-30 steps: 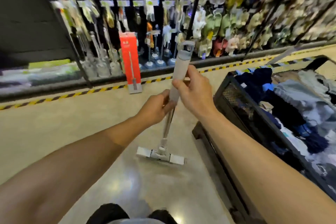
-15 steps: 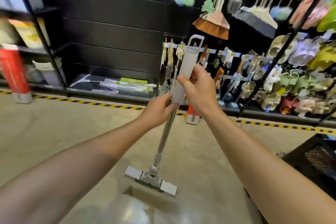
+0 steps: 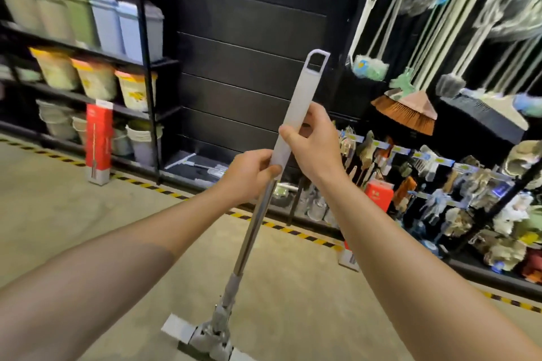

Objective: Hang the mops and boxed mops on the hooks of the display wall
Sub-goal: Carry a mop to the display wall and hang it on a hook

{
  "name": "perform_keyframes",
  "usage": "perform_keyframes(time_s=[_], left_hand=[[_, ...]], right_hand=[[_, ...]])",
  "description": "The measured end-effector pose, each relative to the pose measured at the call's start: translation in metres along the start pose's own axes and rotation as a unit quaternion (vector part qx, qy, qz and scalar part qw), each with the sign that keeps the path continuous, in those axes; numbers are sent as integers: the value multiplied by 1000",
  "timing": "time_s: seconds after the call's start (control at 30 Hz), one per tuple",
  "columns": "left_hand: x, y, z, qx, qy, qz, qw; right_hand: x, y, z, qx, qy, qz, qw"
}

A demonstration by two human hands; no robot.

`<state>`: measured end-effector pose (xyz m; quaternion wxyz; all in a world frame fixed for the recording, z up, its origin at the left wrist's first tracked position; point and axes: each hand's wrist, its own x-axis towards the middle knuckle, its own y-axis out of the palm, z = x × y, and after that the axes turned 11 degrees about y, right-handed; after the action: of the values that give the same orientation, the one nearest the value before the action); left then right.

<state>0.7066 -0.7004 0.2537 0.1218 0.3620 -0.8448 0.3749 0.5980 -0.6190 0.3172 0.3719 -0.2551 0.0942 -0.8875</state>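
While both hands grip one mop (image 3: 296, 114), the left hand (image 3: 249, 173) clasps the base of its grey grip and the right hand (image 3: 315, 146) wraps it above; the mop tilts, its head near the floor (image 3: 88, 214), before the black display wall (image 3: 249, 38).

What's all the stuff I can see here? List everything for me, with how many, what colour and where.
mop: one, grey grip, steel pole, held centre, head near the floor
red boxes: two, one standing left by the shelf, one right, partly hidden
bins: several, blue and green, top left shelf
buckets: several, pale, lower left shelves
black wall: one, centre back
brooms: several hanging upper right, too blurred to count
left hand: grips the mop lower down
right hand: grips the grey grip
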Motion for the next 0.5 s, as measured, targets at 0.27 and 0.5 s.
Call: perform_keyframes(time_s=[0.27, 0.5], left_hand=[[103, -47, 78, -28, -7, -54, 998], [208, -64, 127, -37, 6, -72, 997]], right_hand=[[133, 72, -2, 7, -17, -16, 1000], [253, 99, -10, -7, -52, -35, 998]])
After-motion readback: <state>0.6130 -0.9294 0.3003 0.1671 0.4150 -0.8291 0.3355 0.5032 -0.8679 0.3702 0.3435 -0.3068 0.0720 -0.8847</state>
